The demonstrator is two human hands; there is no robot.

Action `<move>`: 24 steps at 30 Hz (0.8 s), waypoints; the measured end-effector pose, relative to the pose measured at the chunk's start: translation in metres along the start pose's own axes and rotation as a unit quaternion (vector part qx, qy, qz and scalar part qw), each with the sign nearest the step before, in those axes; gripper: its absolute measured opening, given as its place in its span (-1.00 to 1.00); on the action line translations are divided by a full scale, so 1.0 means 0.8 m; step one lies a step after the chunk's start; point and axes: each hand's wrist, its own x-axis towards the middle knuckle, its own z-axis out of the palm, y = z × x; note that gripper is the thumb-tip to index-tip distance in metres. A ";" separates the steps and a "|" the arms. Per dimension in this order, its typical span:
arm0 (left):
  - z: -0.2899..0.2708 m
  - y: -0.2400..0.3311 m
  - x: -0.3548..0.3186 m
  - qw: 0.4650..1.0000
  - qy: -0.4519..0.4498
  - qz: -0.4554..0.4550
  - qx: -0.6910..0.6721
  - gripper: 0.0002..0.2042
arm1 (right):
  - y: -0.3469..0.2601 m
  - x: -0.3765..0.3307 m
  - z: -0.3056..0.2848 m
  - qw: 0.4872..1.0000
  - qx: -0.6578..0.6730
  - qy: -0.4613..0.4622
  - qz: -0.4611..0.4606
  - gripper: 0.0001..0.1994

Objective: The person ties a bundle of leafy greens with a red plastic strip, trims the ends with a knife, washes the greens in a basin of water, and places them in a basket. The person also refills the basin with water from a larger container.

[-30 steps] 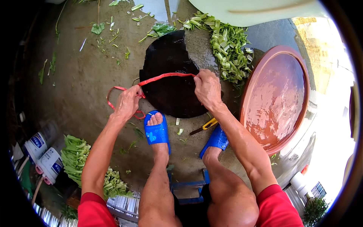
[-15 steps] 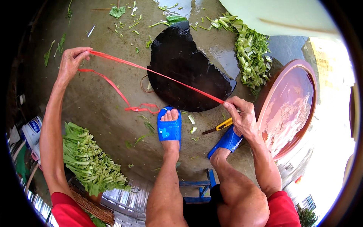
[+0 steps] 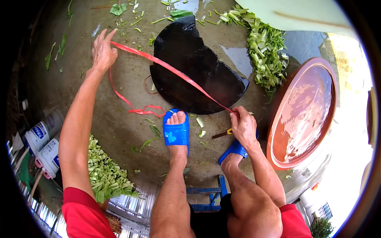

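Observation:
A red plastic ribbon runs slantwise over a dark, broken-edged round board on the wet floor. My right hand is closed and pinches the ribbon's near right end. At the upper left, my left hand has its fingers stretched out and apart, with the ribbon passing beside its thumb. From there a loose length drops to the floor and ends in loops beside the blue slipper on my left foot. Below my right hand lies a yellow-handled knife, its handle partly covered by the hand.
Chopped green stalks lie heaped at the upper right, near a brown tub of water. Leafy greens are stacked at the lower left by white buckets. A blue stool stands beneath me.
My left hand has moved right and slightly up, its fingers going from a pinch to spread. My right hand has shifted a little left. The ribbon is slacker and appears wider.

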 end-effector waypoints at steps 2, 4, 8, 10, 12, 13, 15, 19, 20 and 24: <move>0.002 0.016 -0.017 0.999 0.010 -0.030 -0.006 -0.17 | 0.015 -0.008 -0.001 0.999 -0.017 0.024 -0.012 -0.84; -0.018 0.043 -0.035 0.998 0.018 -0.052 0.024 -0.17 | 0.032 -0.015 -0.005 0.995 -0.049 0.068 -0.055 -0.86; -0.044 0.074 -0.084 0.993 0.078 0.038 -0.085 -0.29 | 0.062 -0.030 -0.004 0.998 0.016 -0.015 0.052 -0.79; -0.063 0.115 -0.113 0.980 0.062 0.112 -0.152 -0.35 | 0.063 -0.036 -0.002 0.996 0.061 0.016 0.061 -0.72; -0.065 0.178 -0.137 0.968 0.012 0.173 -0.179 -0.39 | 0.060 -0.048 -0.002 0.993 0.083 0.065 0.048 -0.60; -0.060 0.190 -0.146 0.964 -0.008 0.187 -0.189 -0.40 | 0.048 -0.056 -0.008 0.995 0.082 0.050 0.039 -0.57; -0.048 0.220 -0.159 0.952 0.008 0.209 -0.222 -0.53 | 0.027 -0.081 -0.032 0.996 0.080 0.022 0.022 -0.53; -0.034 0.258 -0.203 0.946 -0.035 0.206 -0.249 -0.77 | 0.018 -0.119 -0.098 0.976 0.214 0.011 -0.042 -0.83; -0.032 0.267 -0.218 0.944 -0.030 0.223 -0.242 -0.69 | 0.037 -0.125 -0.114 0.965 0.246 0.091 0.001 -0.87; -0.019 0.299 -0.291 0.957 -0.139 0.155 -0.203 -0.10 | 0.255 -0.100 -0.194 0.827 0.347 0.361 0.256 -0.71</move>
